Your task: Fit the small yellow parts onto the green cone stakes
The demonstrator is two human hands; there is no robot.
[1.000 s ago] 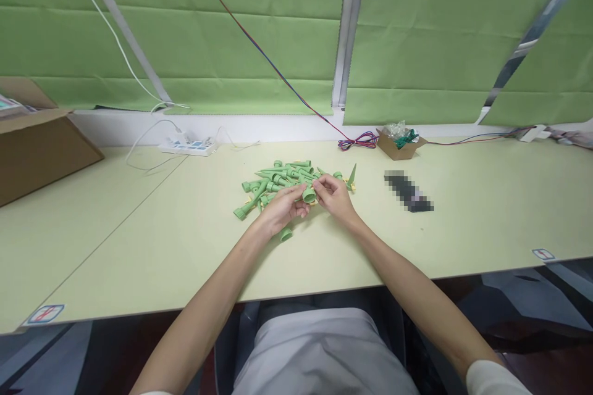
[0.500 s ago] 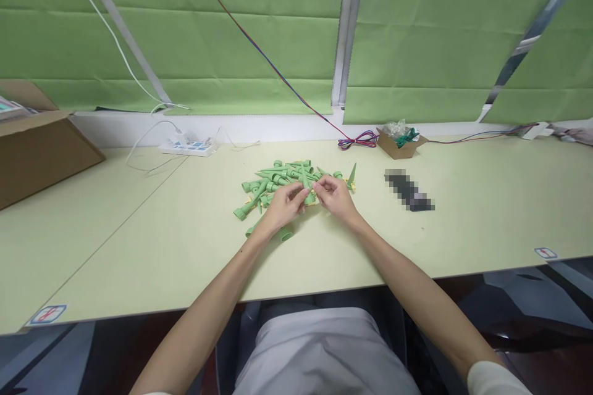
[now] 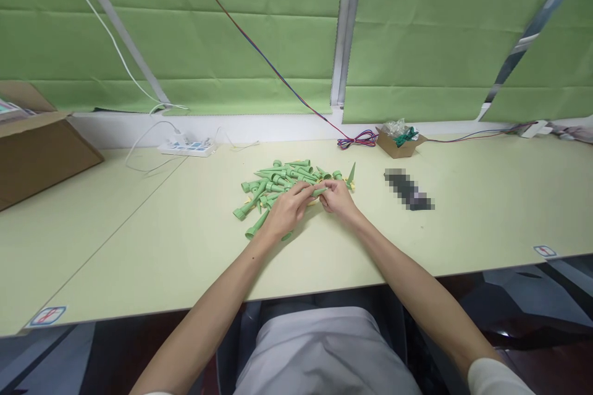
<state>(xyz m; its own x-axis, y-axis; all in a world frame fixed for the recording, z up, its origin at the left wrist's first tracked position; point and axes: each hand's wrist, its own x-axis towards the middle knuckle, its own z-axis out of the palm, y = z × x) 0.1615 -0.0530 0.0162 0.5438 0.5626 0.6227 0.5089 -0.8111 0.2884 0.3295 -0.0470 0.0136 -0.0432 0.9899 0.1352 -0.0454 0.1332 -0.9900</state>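
Between my two hands is a green plastic spike [image 3: 319,192], lying nearly sideways with its tip toward the right. My left hand [image 3: 288,208] is closed round its left end. The fingers of my right hand [image 3: 339,197] are pinched on it from the right, and they partly hide it. Behind and to the left of my hands lies a loose pile of green spikes [image 3: 262,188] with wide caps, with small yellow pieces among them. One green spike [image 3: 351,174] points upward at the pile's right edge. Another [image 3: 252,231] lies beside my left wrist.
A small cardboard box [image 3: 398,147] with clear and green wrapping stands at the back, beside a coiled cable [image 3: 357,140]. A blurred dark object [image 3: 409,190] lies to the right. At the left are a power strip [image 3: 188,147] and a large cardboard box [image 3: 44,157].
The held spike has turned from upright to nearly sideways. My left hand has shifted right and rolled over, palm down, and my right fingers have curled in closer.
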